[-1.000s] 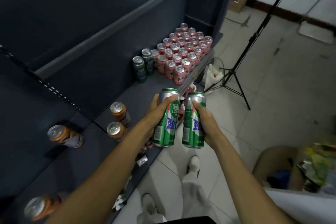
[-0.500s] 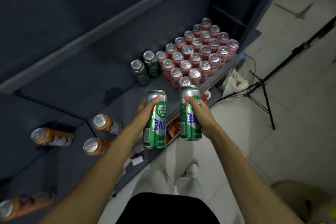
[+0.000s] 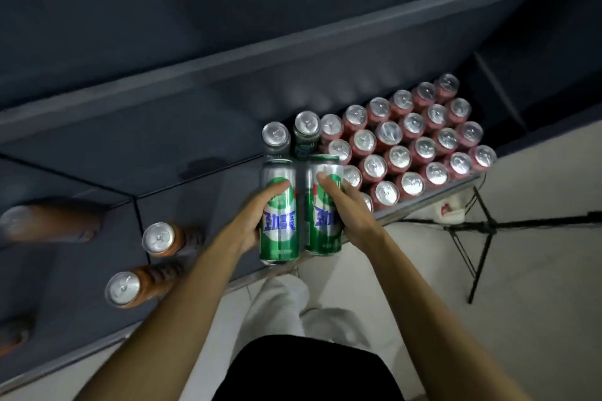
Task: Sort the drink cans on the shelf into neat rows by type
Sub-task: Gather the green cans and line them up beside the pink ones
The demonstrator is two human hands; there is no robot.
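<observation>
hands mid-frame: our left hand [image 3: 257, 221] grips one green can [image 3: 279, 231], right hand [image 3: 350, 215] another [image 3: 324, 228]; we should seat both upright below the two shelved green cans [image 3: 291, 137].

To the right of the hands we see a black tripod [image 3: 481, 239] standing on the pale tiled floor [image 3: 537, 286], one long bar running off to the right edge. Just beyond it, close under the shelf's edge, lies a white bag [image 3: 451, 212] with a red mark. Below the hands we see light trousers [image 3: 293, 306] and a black garment [image 3: 309, 371].
</observation>
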